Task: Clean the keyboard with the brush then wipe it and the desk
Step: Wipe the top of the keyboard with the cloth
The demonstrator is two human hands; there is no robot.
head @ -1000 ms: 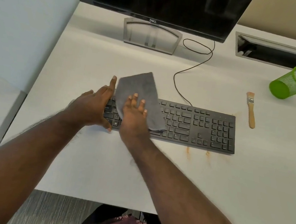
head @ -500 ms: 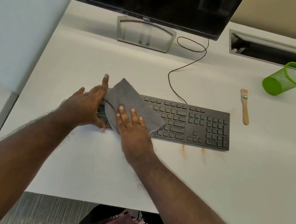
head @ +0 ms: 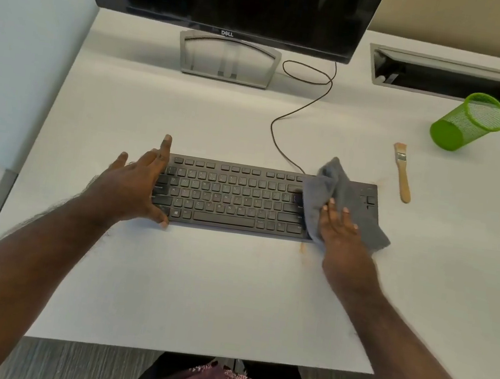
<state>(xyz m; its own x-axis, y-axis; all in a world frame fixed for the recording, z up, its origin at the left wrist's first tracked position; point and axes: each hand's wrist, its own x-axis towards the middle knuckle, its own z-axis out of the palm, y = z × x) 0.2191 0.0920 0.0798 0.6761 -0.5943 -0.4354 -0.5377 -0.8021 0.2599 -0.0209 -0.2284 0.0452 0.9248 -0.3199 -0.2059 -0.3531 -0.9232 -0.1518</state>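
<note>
A black keyboard (head: 234,198) lies across the middle of the white desk (head: 196,293). My left hand (head: 134,187) rests flat on its left end with straight fingers, thumb at the front edge. My right hand (head: 340,233) presses a grey cloth (head: 334,194) flat onto the keyboard's right end, over the number pad. The cloth bunches up behind my fingers and hangs over the keyboard's front right corner. A small wooden-handled brush (head: 402,173) lies on the desk just right of the keyboard, untouched.
A Dell monitor (head: 241,0) on a grey stand (head: 227,59) is at the back, the keyboard cable (head: 283,120) looping before it. A green mesh cup (head: 469,122) lies tipped at the back right beside a cable slot (head: 460,80). Orange smudges (head: 303,248) mark the desk.
My right hand has swept the cloth from the keyboard's left end to its right end. My left hand has stayed on the left end.
</note>
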